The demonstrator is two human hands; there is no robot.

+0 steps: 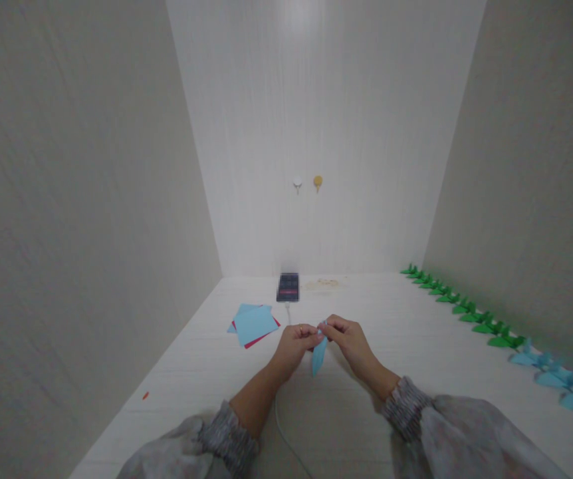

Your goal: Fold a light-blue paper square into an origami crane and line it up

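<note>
A narrow folded piece of light blue paper [319, 357] hangs point down between my two hands above the white table [416, 346]. My left hand [294, 344] pinches its top from the left, a ring on one finger. My right hand [347, 338] pinches the same top from the right. Both hands have their fingers closed on the paper and meet at its upper end.
A small stack of blue and red paper squares [253, 324] lies to the left. A phone [288, 287] leans at the back with a white cable [281, 419] running toward me. Green [466, 309] and blue folded figures [560, 382] line the right wall. Two hooks [307, 183] hang on the back wall.
</note>
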